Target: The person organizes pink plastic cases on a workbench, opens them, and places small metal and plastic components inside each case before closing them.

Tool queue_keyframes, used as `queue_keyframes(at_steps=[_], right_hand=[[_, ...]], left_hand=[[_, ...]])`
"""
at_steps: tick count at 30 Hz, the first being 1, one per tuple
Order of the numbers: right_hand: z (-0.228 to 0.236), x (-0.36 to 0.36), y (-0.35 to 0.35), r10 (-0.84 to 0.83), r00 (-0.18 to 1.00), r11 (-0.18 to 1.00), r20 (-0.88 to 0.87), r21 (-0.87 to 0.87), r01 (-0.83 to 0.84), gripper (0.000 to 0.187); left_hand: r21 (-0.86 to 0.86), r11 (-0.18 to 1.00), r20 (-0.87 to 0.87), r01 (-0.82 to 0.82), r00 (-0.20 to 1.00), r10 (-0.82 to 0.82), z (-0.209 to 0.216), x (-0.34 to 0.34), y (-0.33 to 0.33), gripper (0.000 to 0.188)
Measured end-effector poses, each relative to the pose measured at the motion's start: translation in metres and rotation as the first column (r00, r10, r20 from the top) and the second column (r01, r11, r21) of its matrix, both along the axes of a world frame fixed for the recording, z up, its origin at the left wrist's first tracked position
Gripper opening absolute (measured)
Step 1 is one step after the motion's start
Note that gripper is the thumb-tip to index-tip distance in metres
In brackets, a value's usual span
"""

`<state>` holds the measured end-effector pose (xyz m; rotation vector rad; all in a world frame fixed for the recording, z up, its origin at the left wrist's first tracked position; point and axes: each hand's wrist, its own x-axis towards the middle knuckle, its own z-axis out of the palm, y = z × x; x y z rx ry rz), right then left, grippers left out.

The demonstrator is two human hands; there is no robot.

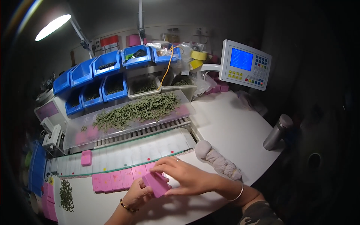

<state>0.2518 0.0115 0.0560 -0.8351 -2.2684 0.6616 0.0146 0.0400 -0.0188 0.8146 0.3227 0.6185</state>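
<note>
A pink rectangular block (pixel 155 185) is tilted between my two hands, above the near part of the white tabletop. My left hand (pixel 138 195) grips its left side, fingers closed. My right hand (pixel 183 175) bridges over it, with the fingers at its far edge and the thumb by its lower right corner. Just beyond my left hand lies a row of similar pink blocks (pixel 117 180) with handwritten marks, set side by side. Part of that row is hidden behind my hands. Another pink block (pixel 86 158), with a recessed top, sits on the pale conveyor belt (pixel 123 155).
Green ring-like pieces are heaped on a clear sheet (pixel 140 110), with a smaller pile (pixel 66 195) at left. Blue bins (pixel 107 63) stand behind. At right are a control panel (pixel 245 64), a grey flask (pixel 277 132) and a knotted cloth roll (pixel 219 161). A lamp (pixel 53 27) hangs upper left.
</note>
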Motion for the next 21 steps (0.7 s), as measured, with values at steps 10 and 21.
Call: queue_keyframes(at_steps=[10, 21], right_hand=[[0.055, 0.212, 0.052, -0.822, 0.398, 0.556, 0.407, 0.425, 0.715, 0.075], [0.087, 0.291, 0.06, -0.969, 0.035, 0.137, 0.244, 0.413, 0.9, 0.056]], left_hand=[[-0.139, 0.959, -0.337, 0.248, 0.899, -0.281, 0.005, 0.001, -0.014, 0.071], [-0.165, 0.955, -0.248, 0.248, 0.926, -0.284, -0.007, -0.002, -0.013, 0.072]])
